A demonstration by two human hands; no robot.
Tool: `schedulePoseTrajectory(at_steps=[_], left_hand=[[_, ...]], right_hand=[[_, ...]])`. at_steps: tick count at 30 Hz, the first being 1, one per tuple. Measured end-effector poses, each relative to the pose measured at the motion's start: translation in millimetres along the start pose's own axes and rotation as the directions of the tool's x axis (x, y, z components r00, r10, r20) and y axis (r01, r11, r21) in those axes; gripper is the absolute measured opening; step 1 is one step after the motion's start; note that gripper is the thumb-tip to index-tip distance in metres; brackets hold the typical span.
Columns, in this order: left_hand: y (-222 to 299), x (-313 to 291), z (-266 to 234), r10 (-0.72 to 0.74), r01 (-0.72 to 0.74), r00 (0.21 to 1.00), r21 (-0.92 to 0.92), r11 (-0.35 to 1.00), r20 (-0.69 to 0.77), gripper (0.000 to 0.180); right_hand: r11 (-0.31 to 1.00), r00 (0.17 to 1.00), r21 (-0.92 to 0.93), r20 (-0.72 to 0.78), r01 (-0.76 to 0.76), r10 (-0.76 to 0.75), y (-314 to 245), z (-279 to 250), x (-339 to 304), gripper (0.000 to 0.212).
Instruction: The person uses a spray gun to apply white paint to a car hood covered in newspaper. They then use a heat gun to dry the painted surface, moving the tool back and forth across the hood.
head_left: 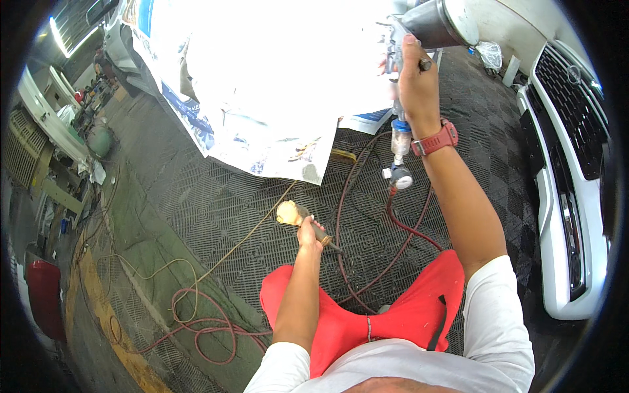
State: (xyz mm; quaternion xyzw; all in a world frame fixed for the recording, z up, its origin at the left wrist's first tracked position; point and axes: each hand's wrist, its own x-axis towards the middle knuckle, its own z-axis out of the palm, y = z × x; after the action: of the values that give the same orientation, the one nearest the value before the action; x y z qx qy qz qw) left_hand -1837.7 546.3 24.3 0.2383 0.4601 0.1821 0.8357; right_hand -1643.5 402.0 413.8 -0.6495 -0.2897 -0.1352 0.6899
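Note:
My right hand (pixel 418 82) is raised at the upper right, its fingers wrapped round the grip of a spray gun (pixel 396 42). A dark metal cup (pixel 440 25) with a pale lid sits on the gun. Under the grip hang a clear air filter (pixel 401 141) with a blue collar and a round pressure gauge (pixel 401 178). Lower down, my left hand (pixel 310 234) is closed round a corded hand tool (pixel 303 219) with a rounded yellowish head and a dark body. Before me is a glaring white surface (pixel 275 78), too bright to make out, edged with printed paper (pixel 301 154).
A red air hose (pixel 406 226) runs from the gauge and loops over the dark grid floor mats (pixel 242 209). More hose (pixel 216 327) lies coiled at lower left on a green mat (pixel 157 242). A white car front (pixel 567 183) stands close on the right.

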Motion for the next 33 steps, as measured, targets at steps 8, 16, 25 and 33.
schedulePoseTrajectory(at_steps=[8,16,25,33], left_hand=[[-1.3,3.6,-3.1,-0.019,0.019,1.0,-0.025,1.0,-0.001,0.012],[4.0,-1.4,-3.1,-0.032,0.032,0.999,-0.009,0.999,-0.004,0.016],[5.5,-0.1,-6.8,-0.049,0.049,0.998,-0.017,0.999,-0.03,0.014],[10.5,-2.0,-11.4,-0.025,0.026,0.999,0.022,0.999,-0.021,0.016]], right_hand=[[0.996,0.993,0.089,-0.112,-0.029,0.039,3.2,-57.5,26.9,0.058],[0.995,0.988,0.058,-0.121,-0.086,0.092,-8.6,-68.1,32.3,0.061],[0.987,0.995,0.129,0.053,-0.094,0.088,-14.3,-56.6,24.2,0.062],[0.996,0.99,-0.036,-0.124,-0.079,0.074,0.1,-111.8,68.9,0.064]])
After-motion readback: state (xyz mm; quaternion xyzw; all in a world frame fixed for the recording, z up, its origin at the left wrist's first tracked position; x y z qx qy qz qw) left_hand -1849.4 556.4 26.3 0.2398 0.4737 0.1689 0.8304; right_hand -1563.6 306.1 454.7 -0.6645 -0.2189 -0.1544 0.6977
